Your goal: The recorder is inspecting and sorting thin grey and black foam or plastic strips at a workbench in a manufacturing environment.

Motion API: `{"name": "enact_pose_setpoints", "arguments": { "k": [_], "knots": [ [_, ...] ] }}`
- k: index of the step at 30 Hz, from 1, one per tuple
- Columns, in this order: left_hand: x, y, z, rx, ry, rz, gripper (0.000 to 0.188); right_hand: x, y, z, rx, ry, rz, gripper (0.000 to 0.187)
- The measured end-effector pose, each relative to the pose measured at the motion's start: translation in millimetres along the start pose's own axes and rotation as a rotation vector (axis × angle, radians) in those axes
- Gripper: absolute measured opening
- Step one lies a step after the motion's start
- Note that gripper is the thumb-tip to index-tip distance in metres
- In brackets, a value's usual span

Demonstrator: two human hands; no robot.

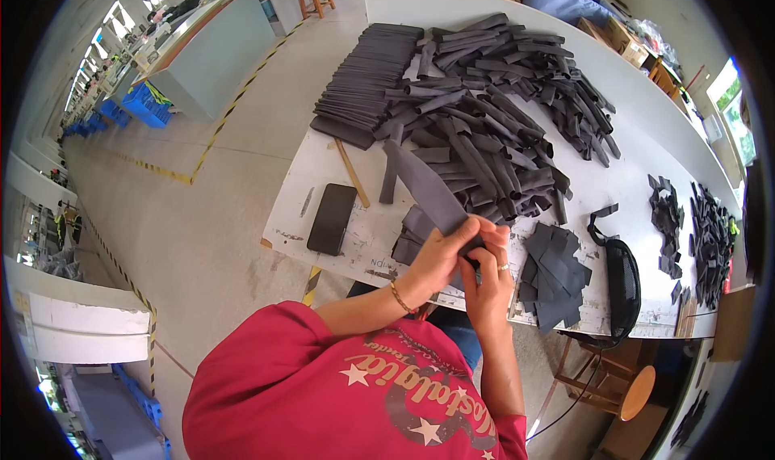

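A long dark grey fabric strip (pixel 430 189) runs from my hands up and to the left, over the near side of a heap of similar strips (pixel 484 149). My left hand (pixel 440 258) is closed on its lower end, thumb and fingers pinching the cloth. Close beside it, my right hand (pixel 488 278) grips the same end with bent fingertips; a ring is on one finger. The cloth between the fingertips is partly hidden. Below and left of the heap lie flat dark fabric pieces (pixel 412 235), partly covered by my left hand.
On the white table (pixel 291 189) are a neat row of strips (pixel 363 80), a wooden stick (pixel 352 173), a black phone-like slab (pixel 331 219), stacked dark pieces (pixel 555 278) and a black mesh pouch (pixel 622 286). A wooden stool (pixel 634 393) stands below the right edge.
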State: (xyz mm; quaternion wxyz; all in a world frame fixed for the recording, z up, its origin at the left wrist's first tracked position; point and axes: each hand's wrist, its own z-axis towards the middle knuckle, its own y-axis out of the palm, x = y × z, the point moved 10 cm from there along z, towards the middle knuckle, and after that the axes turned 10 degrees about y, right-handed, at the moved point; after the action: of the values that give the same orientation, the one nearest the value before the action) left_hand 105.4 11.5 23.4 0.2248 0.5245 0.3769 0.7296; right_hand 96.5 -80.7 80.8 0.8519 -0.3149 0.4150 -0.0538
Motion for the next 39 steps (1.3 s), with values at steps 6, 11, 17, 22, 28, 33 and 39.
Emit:
{"name": "enact_pose_setpoints", "arguments": {
  "k": [6,11,17,22,28,33,39],
  "knots": [
    [-7.0,-17.1,-1.7,0.106,-0.027,-0.015,0.034,10.8,9.2,3.4,-0.104,0.064,-0.017,0.029],
    [37.6,-15.3,17.3,0.165,0.115,-0.002,0.036,5.3,-13.8,9.3,-0.090,-0.061,-0.044,0.020],
    [51.2,15.6,20.1,0.074,0.215,0.006,0.031,-4.9,-29.6,15.3,-0.054,-0.122,0.048,0.020],
    [44.6,22.1,8.8,0.021,0.242,-0.015,0.031,-7.7,-29.2,16.5,-0.027,-0.136,0.097,0.021],
    [35.3,14.6,4.5,0.111,0.189,-0.082,0.030,-10.4,-23.8,15.7,-0.022,-0.158,0.116,0.021],
    [31.2,12.2,1.1,0.150,0.191,-0.062,0.031,-12.3,-21.8,17.4,-0.022,-0.161,0.136,0.021],
    [23.4,9.0,-0.2,0.160,0.176,-0.104,0.031,-9.2,-17.6,18.3,-0.056,-0.121,0.155,0.018]
  ]
}}
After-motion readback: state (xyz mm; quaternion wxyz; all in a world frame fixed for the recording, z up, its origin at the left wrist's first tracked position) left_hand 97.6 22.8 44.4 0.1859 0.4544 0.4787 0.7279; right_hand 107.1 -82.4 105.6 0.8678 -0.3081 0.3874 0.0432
